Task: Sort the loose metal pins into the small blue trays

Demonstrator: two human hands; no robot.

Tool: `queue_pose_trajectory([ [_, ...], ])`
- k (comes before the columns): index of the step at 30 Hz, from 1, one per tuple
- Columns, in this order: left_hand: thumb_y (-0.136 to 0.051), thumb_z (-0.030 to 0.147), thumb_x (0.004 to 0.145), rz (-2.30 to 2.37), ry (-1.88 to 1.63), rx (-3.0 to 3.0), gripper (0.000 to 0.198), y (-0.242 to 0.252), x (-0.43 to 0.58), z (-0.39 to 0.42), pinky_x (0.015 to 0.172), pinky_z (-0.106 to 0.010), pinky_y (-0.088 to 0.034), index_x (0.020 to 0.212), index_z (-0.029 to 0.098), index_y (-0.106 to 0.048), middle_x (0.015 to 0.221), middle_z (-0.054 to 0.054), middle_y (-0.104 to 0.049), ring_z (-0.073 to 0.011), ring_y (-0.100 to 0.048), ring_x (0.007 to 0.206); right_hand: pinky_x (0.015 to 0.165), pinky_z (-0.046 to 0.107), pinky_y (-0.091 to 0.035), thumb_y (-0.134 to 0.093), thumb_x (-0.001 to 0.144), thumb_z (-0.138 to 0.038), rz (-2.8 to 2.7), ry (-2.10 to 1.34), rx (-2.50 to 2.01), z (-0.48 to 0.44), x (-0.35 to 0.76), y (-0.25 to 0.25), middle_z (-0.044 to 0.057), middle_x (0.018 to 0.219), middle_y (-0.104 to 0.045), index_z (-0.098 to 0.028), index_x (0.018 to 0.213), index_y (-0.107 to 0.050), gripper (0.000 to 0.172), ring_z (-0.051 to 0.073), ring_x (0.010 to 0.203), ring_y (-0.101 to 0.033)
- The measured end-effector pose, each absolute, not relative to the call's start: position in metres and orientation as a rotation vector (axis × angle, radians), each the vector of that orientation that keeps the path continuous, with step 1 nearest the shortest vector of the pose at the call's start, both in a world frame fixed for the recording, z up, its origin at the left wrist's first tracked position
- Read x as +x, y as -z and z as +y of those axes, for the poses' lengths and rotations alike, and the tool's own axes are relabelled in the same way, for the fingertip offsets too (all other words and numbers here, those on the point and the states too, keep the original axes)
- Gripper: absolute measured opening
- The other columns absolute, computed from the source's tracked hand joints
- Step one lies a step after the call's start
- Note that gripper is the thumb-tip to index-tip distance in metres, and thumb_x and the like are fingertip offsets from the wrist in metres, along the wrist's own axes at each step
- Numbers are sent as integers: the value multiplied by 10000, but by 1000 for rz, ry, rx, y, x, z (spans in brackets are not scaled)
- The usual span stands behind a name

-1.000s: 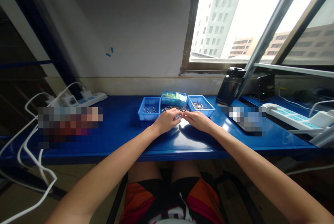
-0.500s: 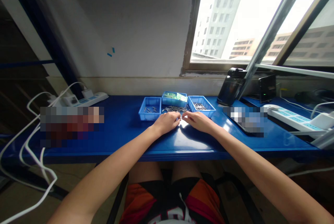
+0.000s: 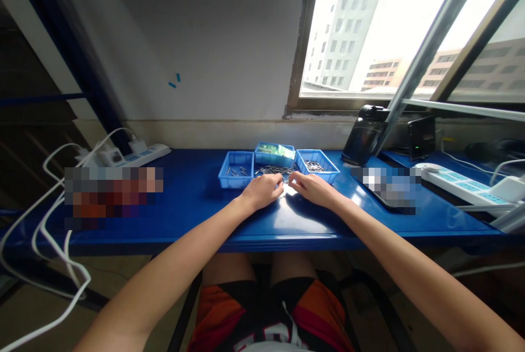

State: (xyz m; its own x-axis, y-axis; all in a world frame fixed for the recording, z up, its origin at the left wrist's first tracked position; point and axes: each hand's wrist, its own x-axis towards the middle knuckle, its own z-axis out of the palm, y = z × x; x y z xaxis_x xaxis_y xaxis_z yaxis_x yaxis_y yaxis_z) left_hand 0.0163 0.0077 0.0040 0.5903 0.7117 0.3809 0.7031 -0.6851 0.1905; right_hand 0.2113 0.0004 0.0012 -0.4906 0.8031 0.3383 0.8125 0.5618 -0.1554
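Note:
My left hand [image 3: 261, 190] and my right hand [image 3: 311, 188] rest close together on the blue table [image 3: 197, 204], fingertips nearly meeting. Both hands have curled, pinched fingers; what they hold is too small to make out. Just beyond the fingertips lies a loose pile of small metal pins [image 3: 274, 170]. Three small blue trays stand behind it: a left tray [image 3: 235, 169] with a few pins, a middle tray [image 3: 274, 153] with green contents, and a right tray [image 3: 316, 165] with more pins.
A white power strip [image 3: 137, 155] with white cables lies at the left. A black device [image 3: 363, 134] stands by the window, with another power strip [image 3: 459, 183] at the right. The wall and window sill close off the back.
The hands have drifted slightly apart and the right fingertips moved a little towards the pin pile. Arms otherwise stay in place.

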Motion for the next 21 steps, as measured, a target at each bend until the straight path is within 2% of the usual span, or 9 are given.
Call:
queue_pose_trajectory([
  [10,-362,305,894,1046,-754,2914,228,-5,18,6,682,-223,-453,895,189,-558,861,-24,-627,-142,-605,762,535,210,-301,-431,860,-274,-2507,61,-1310,-3,207,-2,2,611,-589,-183,890,-561,161,113,539,-505],
  [21,-384,306,880,1067,-683,2940,213,-7,18,4,657,-223,-449,917,200,-566,837,-15,-629,-146,-607,762,542,219,-295,-403,865,-289,-2537,184,-1349,-3,205,0,18,662,-632,-180,857,-561,192,125,573,-550],
])
